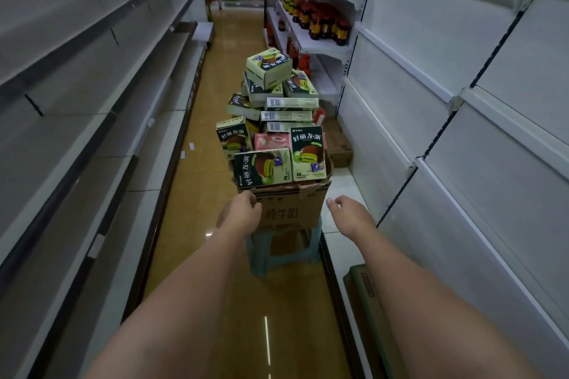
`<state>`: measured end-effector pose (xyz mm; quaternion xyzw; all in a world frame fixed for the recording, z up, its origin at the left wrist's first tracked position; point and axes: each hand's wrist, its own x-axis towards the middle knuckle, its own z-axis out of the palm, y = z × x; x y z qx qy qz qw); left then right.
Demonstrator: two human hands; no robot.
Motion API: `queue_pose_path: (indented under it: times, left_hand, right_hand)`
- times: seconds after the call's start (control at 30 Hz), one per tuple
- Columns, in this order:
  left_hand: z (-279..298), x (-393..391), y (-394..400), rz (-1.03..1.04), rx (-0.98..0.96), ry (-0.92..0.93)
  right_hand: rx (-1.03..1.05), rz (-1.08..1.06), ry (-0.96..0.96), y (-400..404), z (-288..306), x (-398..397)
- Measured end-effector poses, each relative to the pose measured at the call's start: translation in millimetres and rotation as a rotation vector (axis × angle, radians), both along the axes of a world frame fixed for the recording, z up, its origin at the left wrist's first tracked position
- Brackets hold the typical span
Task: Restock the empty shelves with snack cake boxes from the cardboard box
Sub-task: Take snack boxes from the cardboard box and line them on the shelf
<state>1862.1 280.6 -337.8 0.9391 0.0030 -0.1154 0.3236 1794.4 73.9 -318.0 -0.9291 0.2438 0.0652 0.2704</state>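
Pale plastic stool (284, 252) on tan floor (197, 194), cardboard box (292, 209) directly atop.
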Motion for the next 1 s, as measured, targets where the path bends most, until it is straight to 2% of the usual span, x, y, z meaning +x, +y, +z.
queue_pose_path:
  times: [0.23,0.57,0.73,0.87,1.0]
  left_hand:
    - [-13,62,0,0.006,0.064,0.015]
    - [-12,157,-28,0.122,0.032,0.007]
    - [-11,193,-41,0.259,0.027,0.009]
    - [-24,204,-35,0.33,0.035,0.094]
    - [-39,211,-23,0.337,0.031,0.19]
  right_hand:
    - [0.002,0.008,-0.013,0,-7,65]
    - [-0.048,0.07,-0.045,-41,-4,187]
    - [-0.093,0.2,-0.119,-37,8,248]
    - [-0.062,0.341,-0.142,-15,7,280]
    - [-0.047,0.5,-0.072,13,-8,295]
